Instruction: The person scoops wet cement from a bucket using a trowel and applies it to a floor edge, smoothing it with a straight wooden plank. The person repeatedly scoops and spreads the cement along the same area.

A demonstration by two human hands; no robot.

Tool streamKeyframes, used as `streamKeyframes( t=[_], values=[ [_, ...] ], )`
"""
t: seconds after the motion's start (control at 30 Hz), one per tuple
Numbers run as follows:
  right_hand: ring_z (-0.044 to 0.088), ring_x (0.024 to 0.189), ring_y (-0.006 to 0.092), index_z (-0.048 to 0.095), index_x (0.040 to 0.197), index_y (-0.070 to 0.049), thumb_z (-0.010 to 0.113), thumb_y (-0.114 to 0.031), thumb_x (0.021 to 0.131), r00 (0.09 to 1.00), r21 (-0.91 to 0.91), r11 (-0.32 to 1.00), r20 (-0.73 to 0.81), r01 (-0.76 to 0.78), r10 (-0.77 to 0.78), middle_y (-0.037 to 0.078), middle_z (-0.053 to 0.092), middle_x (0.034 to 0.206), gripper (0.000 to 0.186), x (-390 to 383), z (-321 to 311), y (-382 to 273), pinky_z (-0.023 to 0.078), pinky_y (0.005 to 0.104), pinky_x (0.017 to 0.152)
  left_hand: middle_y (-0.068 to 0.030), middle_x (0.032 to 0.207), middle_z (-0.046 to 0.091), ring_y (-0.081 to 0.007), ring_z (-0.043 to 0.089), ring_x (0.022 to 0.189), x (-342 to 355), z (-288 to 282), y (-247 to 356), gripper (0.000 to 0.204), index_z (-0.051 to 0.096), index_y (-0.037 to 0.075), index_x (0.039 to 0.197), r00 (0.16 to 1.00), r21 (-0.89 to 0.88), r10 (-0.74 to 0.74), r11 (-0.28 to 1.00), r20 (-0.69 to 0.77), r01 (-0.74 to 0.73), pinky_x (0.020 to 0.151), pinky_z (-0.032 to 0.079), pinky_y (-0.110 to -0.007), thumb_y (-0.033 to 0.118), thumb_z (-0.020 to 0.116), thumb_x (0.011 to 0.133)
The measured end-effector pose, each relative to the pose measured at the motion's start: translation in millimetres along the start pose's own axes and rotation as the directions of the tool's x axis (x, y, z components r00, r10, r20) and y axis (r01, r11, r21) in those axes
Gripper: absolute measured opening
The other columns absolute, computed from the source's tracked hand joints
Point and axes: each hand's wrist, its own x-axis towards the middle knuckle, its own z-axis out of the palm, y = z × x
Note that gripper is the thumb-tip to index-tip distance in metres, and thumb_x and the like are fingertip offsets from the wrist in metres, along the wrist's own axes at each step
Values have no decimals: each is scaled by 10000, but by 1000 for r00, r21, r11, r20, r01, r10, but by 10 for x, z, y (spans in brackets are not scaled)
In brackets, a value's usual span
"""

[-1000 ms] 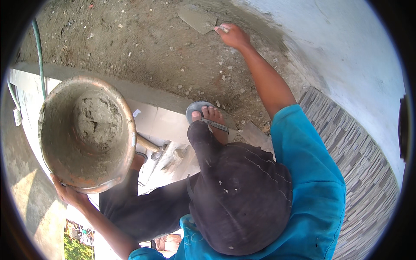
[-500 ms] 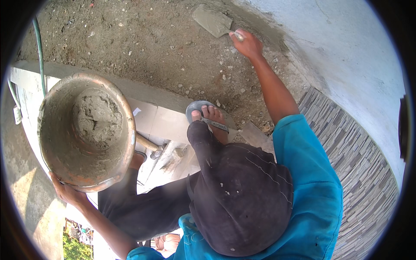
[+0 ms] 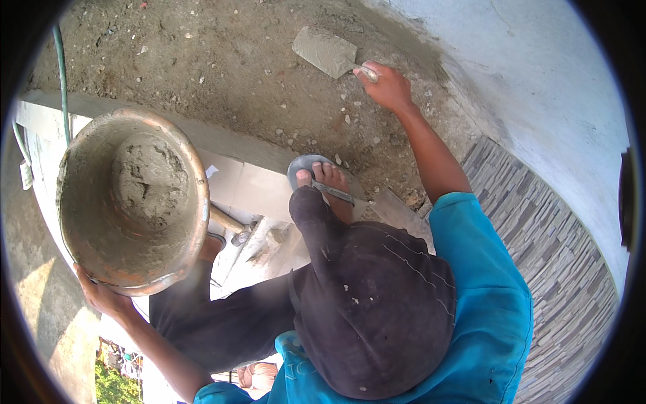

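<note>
My left hand [image 3: 104, 296] grips the lower rim of a round, mortar-smeared bucket [image 3: 138, 266], fingers hidden beneath it. Wet grey mortar [image 3: 151, 178] lies in the bottom of the bucket, which is tilted so its inside shows. At the upper right, my right hand [image 3: 387, 86] is closed around the handle of a trowel [image 3: 326, 52]. The trowel's flat grey blade is coated with mortar and points left, over the rough soil [image 3: 222, 74] near the base of the wall.
A whitish wall [image 3: 531, 74] rises on the right, with grey strip-stone cladding [image 3: 545, 256] below. My sandalled foot [image 3: 330, 178] rests by a concrete ledge [image 3: 235, 138]. A green hose [image 3: 62, 87] runs at the far left. A wooden handle [image 3: 225, 219] shows beside the bucket.
My right hand and the trowel have come down slightly, toward me and away from the wall's base. The bucket in my left hand has shifted slightly up and left.
</note>
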Motion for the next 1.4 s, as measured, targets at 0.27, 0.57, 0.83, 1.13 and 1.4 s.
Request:
streamKeyframes(
  t=[0.27,0.57,0.83,1.13,1.4],
  values=[
    [620,1219,320,598,1393,-194,531,-589,933,963,-33,964,33,-265,266,115,675,1291,610,84,-22,-147,467,452,1031,-193,1501,448,-299,480,1352,26,-27,-73,456,467,-41,1448,993,89,114,989,22,-116,1117,456,-414,196,440,1059],
    [656,1152,324,647,1324,-191,571,-596,920,996,-62,998,85,16,-11,110,698,1235,577,-204,51,-314,492,443,984,-197,1511,436,-309,464,1371,24,-12,-53,459,460,-40,1452,999,28,33,999,-3,-33,1126,450,-428,166,428,1044],
    [662,1133,327,665,1289,-174,591,-551,910,986,75,985,-60,-153,157,135,705,1203,539,-109,67,-114,501,456,960,-217,1503,431,-324,480,1349,29,-36,-85,468,451,-50,1455,989,191,137,971,53,-145,1088,490,-427,97,451,1011],
    [673,1021,348,631,1275,-188,586,-395,952,976,-68,997,-211,40,-54,117,659,1148,386,215,134,-567,519,504,854,-188,1505,431,-305,486,1341,7,-9,-30,442,459,-36,1455,991,207,129,970,26,-131,1091,489,-416,143,431,1052],
    [672,1038,351,619,1298,-182,650,-392,940,909,-262,892,-101,368,-405,120,634,1226,416,34,226,-517,535,507,797,-183,1521,409,-313,439,1387,26,-81,-121,463,446,-4,1477,991,243,124,961,53,-133,1131,447,-430,143,399,1040]
  ],
)
